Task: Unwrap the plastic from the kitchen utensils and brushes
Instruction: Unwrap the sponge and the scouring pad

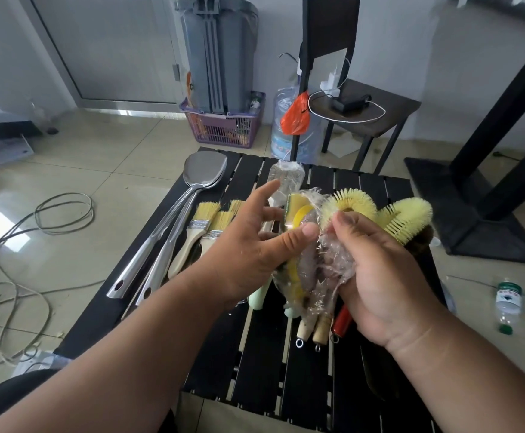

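**Hands peel film off brush bundle**

Hands work over a black slatted table [261, 354], where a bundle [305, 245] of brushes and sponges is only partly free of its plastic [333, 264]; the right hand [386, 276] has its fingers curled into a loose wad of the film at the bundle's middle, pinching it between thumb and fingertips; the left hand [255, 242] is spread, its thumb pressed against the bundle's near side and its other fingers fanned out beyond it, steadying rather than clutching. The bundle sits between the two hands, just above the table, its bristled yellow heads [348, 206] poking out past the right hand and its wooden handles [312, 329] hanging below both wrists. To do this step well, it seems best to pull the gathered film away from the bristles and down along the handles, not across them, while the left thumb pins the bundle so nothing slides out; the cling film is likely to stretch and stick to itself, so short pulls with a fresh pinch should serve better than one long tug. Already bare on the table to the left: two steel spatulas [173, 214] and some pastry brushes [198, 235].
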